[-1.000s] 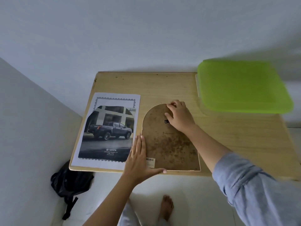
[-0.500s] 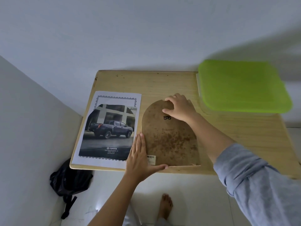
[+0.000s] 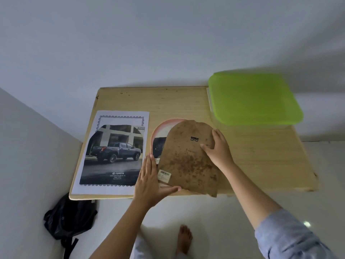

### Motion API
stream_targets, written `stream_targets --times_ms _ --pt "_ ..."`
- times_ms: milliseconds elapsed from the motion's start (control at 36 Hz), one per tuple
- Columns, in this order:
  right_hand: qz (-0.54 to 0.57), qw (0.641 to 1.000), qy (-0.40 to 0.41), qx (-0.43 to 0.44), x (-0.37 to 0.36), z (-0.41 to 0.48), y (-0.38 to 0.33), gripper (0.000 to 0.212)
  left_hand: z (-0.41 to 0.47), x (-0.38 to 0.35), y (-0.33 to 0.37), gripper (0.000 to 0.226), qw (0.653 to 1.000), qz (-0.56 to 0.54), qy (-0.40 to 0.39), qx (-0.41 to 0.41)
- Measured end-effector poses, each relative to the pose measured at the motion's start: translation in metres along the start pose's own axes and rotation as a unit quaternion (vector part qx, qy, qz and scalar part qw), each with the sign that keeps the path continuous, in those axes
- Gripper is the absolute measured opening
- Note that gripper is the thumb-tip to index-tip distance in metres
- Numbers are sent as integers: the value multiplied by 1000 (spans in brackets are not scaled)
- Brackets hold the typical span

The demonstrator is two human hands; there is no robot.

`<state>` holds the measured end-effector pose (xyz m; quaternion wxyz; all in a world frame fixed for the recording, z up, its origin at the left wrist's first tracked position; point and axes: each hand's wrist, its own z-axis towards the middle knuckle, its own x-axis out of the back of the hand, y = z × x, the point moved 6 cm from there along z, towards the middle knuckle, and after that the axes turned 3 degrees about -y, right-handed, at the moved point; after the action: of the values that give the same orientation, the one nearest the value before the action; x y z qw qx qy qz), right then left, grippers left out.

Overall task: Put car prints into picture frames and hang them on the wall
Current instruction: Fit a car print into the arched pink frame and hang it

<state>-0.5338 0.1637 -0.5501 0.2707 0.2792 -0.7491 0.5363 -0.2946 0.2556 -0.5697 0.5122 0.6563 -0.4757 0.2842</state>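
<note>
A: What differs from half a second back?

B: The backing board [image 3: 188, 161] no longer sits flush in the frame [image 3: 161, 126]. The right hand [image 3: 218, 150] pinches its edge at three o'clock, thumb on the brown back and fingers curled round the rim. It has swung the board up and clockwise, so the pink arch shows from nine to twelve o'clock.

A: And the other hand?

B: The left hand [image 3: 149, 182] lies at the frame's seven o'clock corner. Its fingers are straight and close together along the side, with the thumb spread wide along the bottom edge. It steadies the frame and grips nothing.

A: Where is the car print?

B: The car print [image 3: 112, 152] lies flat on the table [image 3: 177, 101], just beside the frame at nine o'clock, untouched.

A: What does that mean for the job?

B: The frame is probably open now. Something dark shows inside the arch, but what it is cannot be told. The board likely has to come right off before the print goes in. Hanging is still far off.
</note>
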Motion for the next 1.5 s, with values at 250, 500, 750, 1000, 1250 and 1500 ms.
stream_targets --times_ms 250,500,750,1000,1250,1500 --pt "162 981 94 -58 -5 -56 29 55 -3 2 0 138 1000 12 6 -9" --pt "186 976 66 -92 0 -61 50 66 -10 2 -11 128 999 30 6 -25" --pt "161 970 117 -140 42 -87 91 64 -10 -1 -13 127 998 50 4 -31" --pt "23 978 147 -146 83 -88 120 52 -8 -6 -12 128 997 71 2 -22" --pt "-59 990 127 -11 47 -88 67 52 -9 -7 -11 129 997 67 3 -22" --pt "-204 976 25 74 -7 -83 52 76 -9 -8 -13 129 998 67 -2 -20"
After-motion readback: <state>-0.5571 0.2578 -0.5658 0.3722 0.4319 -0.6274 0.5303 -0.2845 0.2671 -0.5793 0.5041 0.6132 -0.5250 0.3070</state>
